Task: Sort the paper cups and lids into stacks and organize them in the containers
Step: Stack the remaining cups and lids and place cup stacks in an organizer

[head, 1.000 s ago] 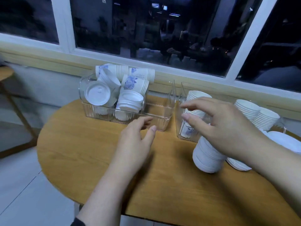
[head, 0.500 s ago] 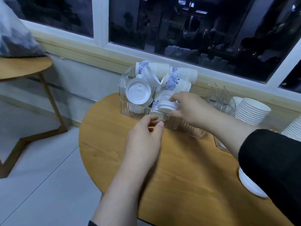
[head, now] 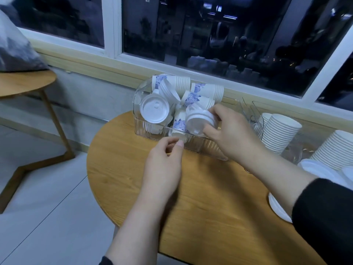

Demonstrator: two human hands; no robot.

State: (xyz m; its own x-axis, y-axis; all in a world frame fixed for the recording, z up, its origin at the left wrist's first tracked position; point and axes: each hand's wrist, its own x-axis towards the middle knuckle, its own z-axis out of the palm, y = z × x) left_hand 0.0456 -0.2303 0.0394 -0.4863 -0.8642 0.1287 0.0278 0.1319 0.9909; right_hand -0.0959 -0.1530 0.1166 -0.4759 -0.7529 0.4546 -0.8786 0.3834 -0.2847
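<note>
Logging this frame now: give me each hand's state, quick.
Left hand: holds nothing, fingers loosely curled at the clear container front wall.
Right hand: grips a small stack of white lids.

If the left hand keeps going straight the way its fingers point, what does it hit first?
Probably the near wall of the clear bin: the left hand has its fingertips right at that wall, below the blue-patterned cup. Whether they already touch it is unclear.
</note>
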